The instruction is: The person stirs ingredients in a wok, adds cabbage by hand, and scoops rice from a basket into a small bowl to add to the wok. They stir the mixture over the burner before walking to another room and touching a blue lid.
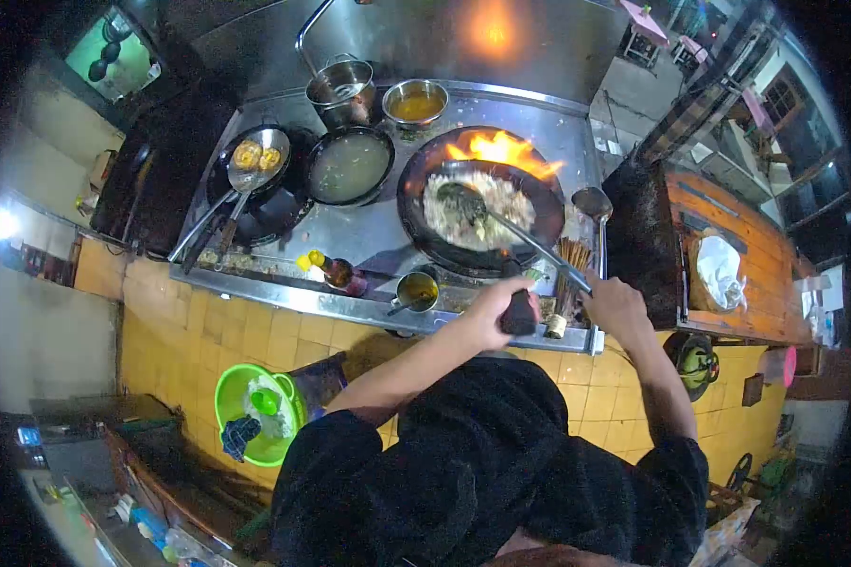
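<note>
A dark wok (414,213) sits on the stove, with flames (501,151) rising along its far rim. Pale chopped food, perhaps rice (506,203), is blurred inside it. My left hand (494,307) is wrapped round the wok's dark handle (518,315) at the stove's front edge. To the right, my right hand (616,307) grips the metal shaft of a ladle (534,244), whose bowl rests among the food. A bundle of thin sticks, like a bamboo brush (565,283), stands between my hands.
Left of the wok are a pan of cloudy liquid (352,165), a strainer (258,159) holding fried pieces, and pots (414,102). A bottle (338,274) and metal cup (416,291) line the front edge. Another ladle (593,205) lies right; a green bucket (227,392) stands below.
</note>
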A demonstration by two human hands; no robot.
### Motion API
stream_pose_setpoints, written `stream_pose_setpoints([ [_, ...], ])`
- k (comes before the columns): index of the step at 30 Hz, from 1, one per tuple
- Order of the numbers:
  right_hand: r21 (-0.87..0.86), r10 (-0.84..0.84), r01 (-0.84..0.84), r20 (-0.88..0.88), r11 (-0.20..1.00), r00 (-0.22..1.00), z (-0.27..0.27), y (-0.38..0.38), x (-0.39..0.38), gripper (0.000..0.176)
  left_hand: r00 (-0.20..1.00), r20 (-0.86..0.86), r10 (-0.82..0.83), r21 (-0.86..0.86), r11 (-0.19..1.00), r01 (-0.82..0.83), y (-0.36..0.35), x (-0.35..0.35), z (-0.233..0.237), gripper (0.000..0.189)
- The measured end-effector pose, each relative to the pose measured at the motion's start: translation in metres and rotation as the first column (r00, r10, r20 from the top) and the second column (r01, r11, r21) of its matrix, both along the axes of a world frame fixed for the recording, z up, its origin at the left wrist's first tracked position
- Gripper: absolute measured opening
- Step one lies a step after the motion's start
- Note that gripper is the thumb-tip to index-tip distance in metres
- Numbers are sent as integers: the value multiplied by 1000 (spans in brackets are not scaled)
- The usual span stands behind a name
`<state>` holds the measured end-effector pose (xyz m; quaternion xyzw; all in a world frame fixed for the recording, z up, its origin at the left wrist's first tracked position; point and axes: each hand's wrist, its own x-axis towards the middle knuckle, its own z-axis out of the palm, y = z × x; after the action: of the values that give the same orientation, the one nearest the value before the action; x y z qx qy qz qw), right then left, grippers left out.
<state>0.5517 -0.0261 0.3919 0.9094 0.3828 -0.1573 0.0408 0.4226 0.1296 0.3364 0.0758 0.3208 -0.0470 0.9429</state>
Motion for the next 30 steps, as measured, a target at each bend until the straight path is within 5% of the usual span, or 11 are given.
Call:
stream_pose_setpoints([
  [1,5,-9,9,-2,1000,1000,14,-4,0,35,995,23,-92,-161,982,95,6,-5,15,15],
  [5,61,146,-142,-57,988,988,20,-24,-10,47,975,180,-129,144,984,103,54,-4,-72,15],
  [6,81,142,-138,-57,987,988,18,-26,-11,51,997,-32,-76,198,977,81,47,-7,-111,13],
  [8,32,104,-104,-7,994,995,-1,-27,-20,51,969,-223,-108,475,856,205,6,-22,-93,11],
  [10,-14,53,-53,42,999,998,-5,-20,-25,50,974,-112,-195,269,938,218,-30,-43,-46,12],
  [13,37,37,-33,-96,999,995,-4,-16,-37,50,909,-168,-381,414,809,416,-20,-47,-16,13],
  [16,112,86,-80,-49,990,995,-13,-20,-47,48,959,-120,-256,305,910,281,42,-12,-41,19],
  [20,83,-136,132,39,988,990,-53,-7,-63,52,964,-179,-199,546,794,265,8,-35,-87,18],
  [24,57,-99,103,-75,993,992,-25,-5,-80,38,913,-59,-405,446,807,387,-16,-76,-37,16],
  [26,116,-67,83,-134,990,989,-14,-9,-87,40,893,-264,-365,584,676,449,16,-48,-31,17],
  [30,63,-80,84,-72,994,994,-12,2,-99,41,951,-69,-302,606,744,281,38,-26,-95,21],
])
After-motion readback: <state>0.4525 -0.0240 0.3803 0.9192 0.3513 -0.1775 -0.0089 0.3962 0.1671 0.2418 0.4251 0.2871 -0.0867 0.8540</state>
